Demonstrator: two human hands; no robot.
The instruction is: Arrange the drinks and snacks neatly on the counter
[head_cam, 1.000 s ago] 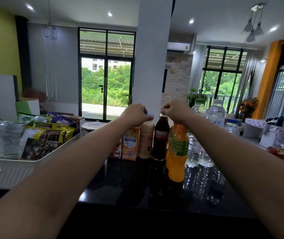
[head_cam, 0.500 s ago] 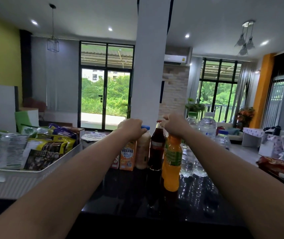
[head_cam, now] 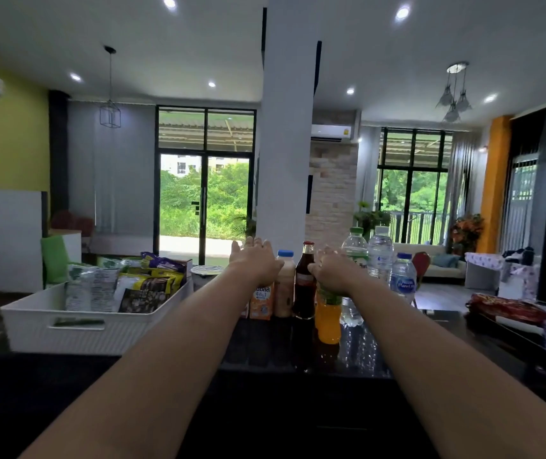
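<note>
over drinks, left hand (head_cam: 254, 260) has opened.

Orange drink carton (head_cam: 261, 301): Thai lettering on front, partly behind the forearm, can't make it out fully. Small water bottle (head_cam: 403, 278): blue label w/ white script, approx "Pure Life". Other bottle labels & snack packs too blurred to read.

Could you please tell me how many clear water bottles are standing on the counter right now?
3, all right of the right hand: a green-capped one nearest it, a white-capped one beside that, and a shorter blue-capped one furthest right. The arm may hide more.
</note>
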